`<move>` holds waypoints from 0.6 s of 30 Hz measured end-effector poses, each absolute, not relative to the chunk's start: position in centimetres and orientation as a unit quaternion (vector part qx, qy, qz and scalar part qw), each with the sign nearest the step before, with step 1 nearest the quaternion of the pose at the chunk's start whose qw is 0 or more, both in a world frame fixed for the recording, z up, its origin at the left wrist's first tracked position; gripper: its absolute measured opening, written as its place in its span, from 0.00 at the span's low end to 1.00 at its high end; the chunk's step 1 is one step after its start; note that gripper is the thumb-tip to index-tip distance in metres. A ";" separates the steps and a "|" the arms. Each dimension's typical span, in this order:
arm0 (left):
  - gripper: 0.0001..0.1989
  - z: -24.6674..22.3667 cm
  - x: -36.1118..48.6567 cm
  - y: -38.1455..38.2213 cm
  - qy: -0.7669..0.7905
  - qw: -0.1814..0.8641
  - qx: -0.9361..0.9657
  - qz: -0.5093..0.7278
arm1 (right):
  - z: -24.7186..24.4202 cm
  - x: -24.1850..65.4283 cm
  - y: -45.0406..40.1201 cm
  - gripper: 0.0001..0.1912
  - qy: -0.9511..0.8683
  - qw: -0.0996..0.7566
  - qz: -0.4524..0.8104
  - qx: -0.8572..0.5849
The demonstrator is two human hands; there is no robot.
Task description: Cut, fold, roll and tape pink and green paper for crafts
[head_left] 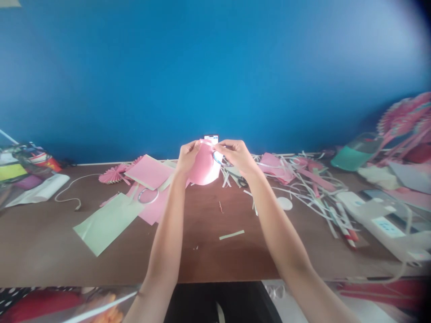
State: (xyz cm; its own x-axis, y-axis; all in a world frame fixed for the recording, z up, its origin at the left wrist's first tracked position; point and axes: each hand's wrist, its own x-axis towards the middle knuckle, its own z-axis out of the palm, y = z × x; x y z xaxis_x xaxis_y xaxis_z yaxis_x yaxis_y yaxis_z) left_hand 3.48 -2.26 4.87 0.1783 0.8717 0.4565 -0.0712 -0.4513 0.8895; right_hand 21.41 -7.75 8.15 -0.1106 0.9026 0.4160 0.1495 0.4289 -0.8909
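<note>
Over the back of the table, both hands hold a curved sheet of pink paper (202,169) upright. My left hand (187,157) is closed, pinching its upper left corner. A narrow white strip (206,142) runs along the top edge. At that strip's right end, the fingers of my right hand (236,154) are pinched together. Just below these fingers is a blue-and-white ring (217,158); whether it is a tape roll, and whether the fingers grip it, I cannot tell. Behind the sheet stands a phone (211,137) with a lit screen, mostly hidden.
Pink sheets (150,172), a pale green sheet (109,224) and a pale ring (148,196) lie left. Tangled white paper strips (303,193) and a white device (387,224) are right. A green strip (231,235) lies in front; a blue wall (215,67) rises behind.
</note>
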 end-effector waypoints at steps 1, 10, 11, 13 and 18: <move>0.20 4.8 3.6 -2.3 0.309 0.428 0.636 0.563 | 8.1 21.5 -7.7 0.17 -0.654 0.534 0.353 -0.402; 0.23 4.8 4.6 -2.6 0.291 0.461 0.607 0.578 | 7.4 22.0 -6.9 0.19 -0.657 0.533 0.354 -0.399; 0.23 4.8 4.6 -2.6 0.294 0.462 0.607 0.576 | 7.3 22.0 -6.8 0.19 -0.657 0.533 0.356 -0.397; 0.23 4.7 4.6 -2.6 0.303 0.464 0.605 0.572 | 7.2 22.1 -6.7 0.19 -0.660 0.531 0.358 -0.394; 0.22 4.6 4.6 -2.4 0.300 0.469 0.601 0.574 | 7.2 22.2 -6.7 0.19 -0.665 0.528 0.354 -0.392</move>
State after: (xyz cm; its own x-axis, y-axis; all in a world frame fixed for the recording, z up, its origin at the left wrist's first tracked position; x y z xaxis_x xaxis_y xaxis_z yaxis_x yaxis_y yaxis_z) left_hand 4.59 -2.44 4.55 0.1615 0.8983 0.4087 -0.1771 -0.3810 0.9075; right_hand 22.17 -6.67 7.19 -0.1353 0.8956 0.4238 0.1473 0.4412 -0.8853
